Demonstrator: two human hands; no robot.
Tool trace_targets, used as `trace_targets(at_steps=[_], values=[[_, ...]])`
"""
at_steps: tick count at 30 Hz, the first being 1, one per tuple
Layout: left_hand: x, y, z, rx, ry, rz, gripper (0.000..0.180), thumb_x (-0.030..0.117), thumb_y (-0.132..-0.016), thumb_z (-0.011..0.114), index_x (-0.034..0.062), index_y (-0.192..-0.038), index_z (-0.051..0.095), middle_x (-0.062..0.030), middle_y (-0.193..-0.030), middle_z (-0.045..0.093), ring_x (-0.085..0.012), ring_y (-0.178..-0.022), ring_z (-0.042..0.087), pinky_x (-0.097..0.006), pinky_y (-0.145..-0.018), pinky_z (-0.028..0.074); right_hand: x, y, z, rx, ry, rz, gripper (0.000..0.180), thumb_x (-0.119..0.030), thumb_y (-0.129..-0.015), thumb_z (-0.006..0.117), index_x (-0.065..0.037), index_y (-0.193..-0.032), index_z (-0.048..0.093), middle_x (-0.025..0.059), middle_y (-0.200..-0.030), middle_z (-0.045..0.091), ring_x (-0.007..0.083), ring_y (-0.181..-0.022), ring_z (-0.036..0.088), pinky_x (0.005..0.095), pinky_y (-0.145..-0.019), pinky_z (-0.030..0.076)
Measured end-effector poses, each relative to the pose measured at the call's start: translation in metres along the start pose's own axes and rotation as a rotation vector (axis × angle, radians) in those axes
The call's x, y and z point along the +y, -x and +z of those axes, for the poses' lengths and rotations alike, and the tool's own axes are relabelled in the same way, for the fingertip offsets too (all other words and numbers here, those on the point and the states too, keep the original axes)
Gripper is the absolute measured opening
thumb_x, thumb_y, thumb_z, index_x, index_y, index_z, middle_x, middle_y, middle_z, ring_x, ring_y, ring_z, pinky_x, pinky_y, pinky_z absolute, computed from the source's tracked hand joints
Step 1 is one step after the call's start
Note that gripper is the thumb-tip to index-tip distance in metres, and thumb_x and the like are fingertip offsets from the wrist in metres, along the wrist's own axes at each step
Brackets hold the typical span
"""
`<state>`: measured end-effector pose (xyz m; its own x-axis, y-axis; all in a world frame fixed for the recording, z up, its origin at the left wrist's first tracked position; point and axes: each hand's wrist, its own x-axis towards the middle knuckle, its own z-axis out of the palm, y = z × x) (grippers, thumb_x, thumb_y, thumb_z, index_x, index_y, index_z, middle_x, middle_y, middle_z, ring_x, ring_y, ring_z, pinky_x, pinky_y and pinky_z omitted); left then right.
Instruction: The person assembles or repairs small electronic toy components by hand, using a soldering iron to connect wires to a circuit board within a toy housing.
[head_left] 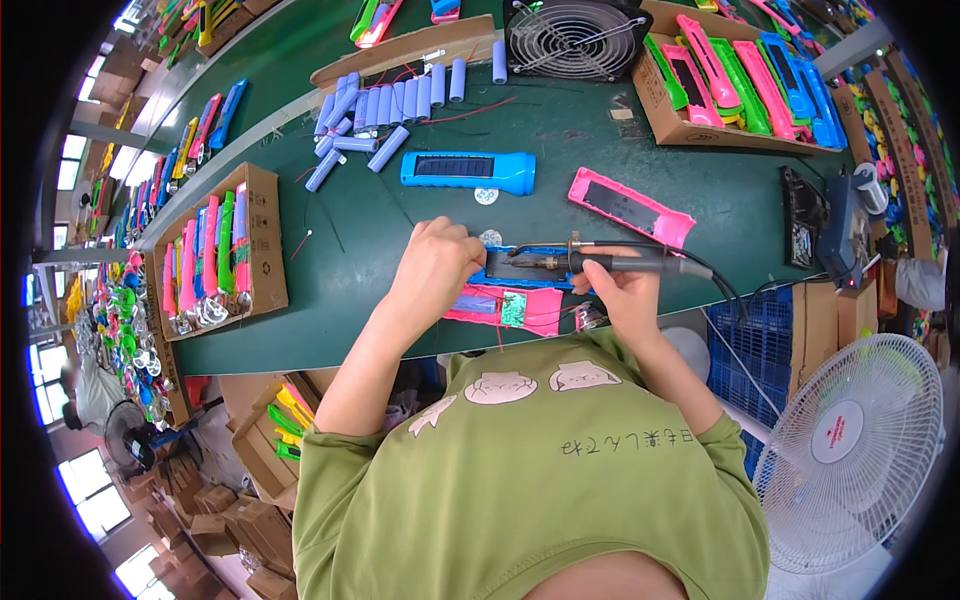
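Observation:
My right hand [628,295] grips a soldering iron [640,264] with a thin metal feed tube along it. The iron's tip points left over a blue flashlight half-shell [545,282] with a dark panel inside. My left hand [435,265] is closed at that shell's left end; what its fingertips pinch is hidden. Just below, nearer my body, lies a pink half-shell [548,309] holding a green circuit board [514,309], a purple cell and red wires. A silvery lamp head [588,317] sits by its right end.
Beyond my hands lie a blue flashlight casing [468,172], a pink half-shell [632,208] and several purple battery cells [395,103]. Cartons of colourful casings stand at left [270,240] and far right [690,132]. A square fan [575,40] is at the back, a soldering station [845,232] at right.

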<state>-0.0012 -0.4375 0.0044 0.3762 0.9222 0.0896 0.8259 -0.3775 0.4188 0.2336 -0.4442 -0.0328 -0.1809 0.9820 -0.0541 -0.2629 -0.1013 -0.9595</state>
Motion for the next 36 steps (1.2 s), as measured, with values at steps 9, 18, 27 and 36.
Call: trace_targets(at_steps=[9,18,27,36], values=[[0.004,-0.006,0.006,-0.091,-0.194,0.011,0.004,0.011,-0.063,0.066,0.0107,-0.064,0.063,-0.0024,-0.067,0.052,-0.0203,-0.076,0.049,-0.034,-0.069,0.036,0.0,-0.008,0.008,0.012,0.012,0.177,0.015,-0.005,-0.081,0.058,0.004,-0.092,0.058,0.0096,-0.071,0.062,0.012,-0.06,0.06,0.0214,-0.05,0.045],[0.008,-0.009,0.008,-0.11,-0.306,-0.013,0.003,0.012,-0.062,0.066,0.0124,-0.063,0.063,-0.0027,-0.067,0.052,-0.0203,-0.076,0.049,-0.035,-0.066,0.036,0.003,-0.01,0.008,-0.022,0.07,0.179,0.014,-0.004,-0.082,0.057,0.004,-0.094,0.058,0.0077,-0.074,0.061,0.0105,-0.064,0.061,0.0194,-0.049,0.044],[0.009,-0.011,0.009,-0.137,-0.305,-0.055,0.002,0.013,-0.063,0.065,0.014,-0.062,0.064,-0.0027,-0.067,0.052,-0.0205,-0.077,0.049,-0.035,-0.066,0.036,-0.001,0.0,0.002,0.007,0.038,0.062,0.015,-0.004,-0.082,0.058,0.005,-0.094,0.057,0.0104,-0.082,0.062,0.0133,-0.066,0.062,0.0213,-0.052,0.048],[0.01,-0.011,0.009,-0.146,-0.311,-0.075,0.002,0.013,-0.063,0.065,0.0152,-0.062,0.064,-0.0018,-0.067,0.053,-0.0198,-0.077,0.05,-0.034,-0.067,0.036,-0.017,0.014,-0.025,-0.031,0.776,-0.583,0.033,-0.014,-0.075,0.067,-0.003,-0.103,0.054,0.0125,-0.099,0.061,0.0256,-0.085,0.063,0.0472,-0.093,0.037]])
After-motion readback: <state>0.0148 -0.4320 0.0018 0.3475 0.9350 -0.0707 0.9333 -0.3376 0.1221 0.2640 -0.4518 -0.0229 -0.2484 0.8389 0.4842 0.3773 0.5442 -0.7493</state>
